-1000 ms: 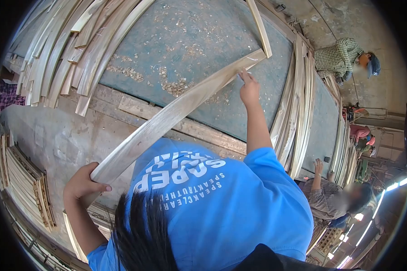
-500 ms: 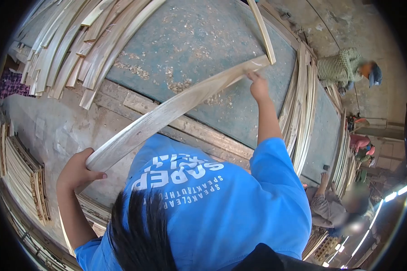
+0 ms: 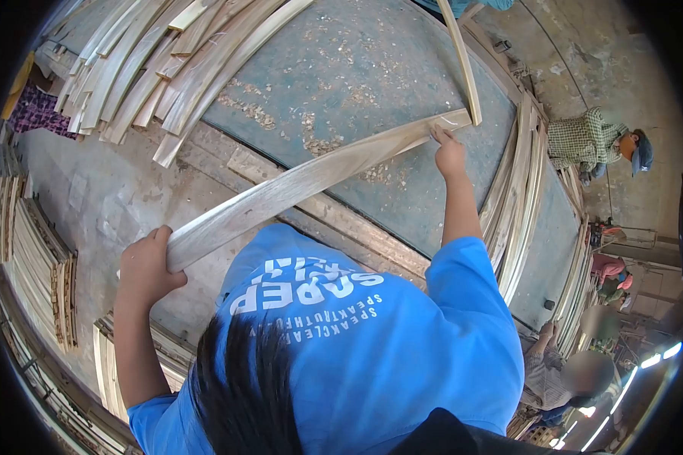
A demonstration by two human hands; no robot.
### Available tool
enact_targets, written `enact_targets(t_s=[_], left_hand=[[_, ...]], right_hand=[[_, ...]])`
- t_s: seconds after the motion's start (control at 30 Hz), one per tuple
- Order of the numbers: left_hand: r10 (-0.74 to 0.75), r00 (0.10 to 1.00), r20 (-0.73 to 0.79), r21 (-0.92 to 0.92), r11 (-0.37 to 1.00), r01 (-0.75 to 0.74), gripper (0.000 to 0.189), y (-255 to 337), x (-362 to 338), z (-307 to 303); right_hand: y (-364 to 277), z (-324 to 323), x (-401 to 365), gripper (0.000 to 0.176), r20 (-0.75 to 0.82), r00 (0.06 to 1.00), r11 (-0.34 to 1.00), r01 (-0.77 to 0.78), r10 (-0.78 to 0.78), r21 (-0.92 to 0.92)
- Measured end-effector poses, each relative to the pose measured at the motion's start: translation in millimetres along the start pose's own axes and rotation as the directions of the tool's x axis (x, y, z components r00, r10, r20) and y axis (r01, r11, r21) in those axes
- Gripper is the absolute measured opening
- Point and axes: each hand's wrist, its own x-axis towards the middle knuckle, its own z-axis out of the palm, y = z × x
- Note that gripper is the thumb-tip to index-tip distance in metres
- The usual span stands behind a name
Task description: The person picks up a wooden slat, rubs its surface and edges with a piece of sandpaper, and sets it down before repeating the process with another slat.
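Note:
A long wooden board [image 3: 311, 180] stretches diagonally across the view, from my left hand to its far end over the green-topped table. My left hand [image 3: 153, 267] is closed round the near end, its fingers curled over the edge. At the far end, my right hand [image 3: 449, 154] has its fingers pressed together at the board's lower edge; the underside of that grip is hidden. A narrow wooden strip [image 3: 461, 64] meets the far end of the board at an angle.
Several boards lie stacked at the upper left [image 3: 140, 72] and along a strip pile [image 3: 517, 201] on the right. Wood chips [image 3: 322, 136] litter the green tabletop [image 3: 281, 91]. More boards [image 3: 34, 265] stand at the left. A person in a checked shirt [image 3: 584, 140] and other people are at the right.
My left hand has rotated over the near end of the board and moved slightly up. The whole scene has shifted a little to the right in view; the right hand remains at the far end.

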Motion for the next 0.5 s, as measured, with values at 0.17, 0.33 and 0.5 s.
enact_targets(t_s=[0.17,0.33,0.5], left_hand=[[0.023,0.995,-0.094,-0.009,1.0,-0.024,0.054,1.9,-3.5,2.6],[0.018,0.985,-0.169,-0.072,0.997,-0.031,0.056,-0.1,-14.8,19.5],[0.029,0.969,-0.243,-0.115,0.992,-0.058,0.058,-6.1,-20.7,32.8]], right_hand=[[10.5,11.0,-3.2,0.063,-0.022,0.998,0.994,0.069,-0.067,0.09],[-18.1,3.4,-17.4,0.067,-0.012,0.995,0.989,0.1,-0.102,-0.105],[36.0,1.4,-16.6,0.067,-0.093,0.983,0.987,-0.152,0.156,0.044]])
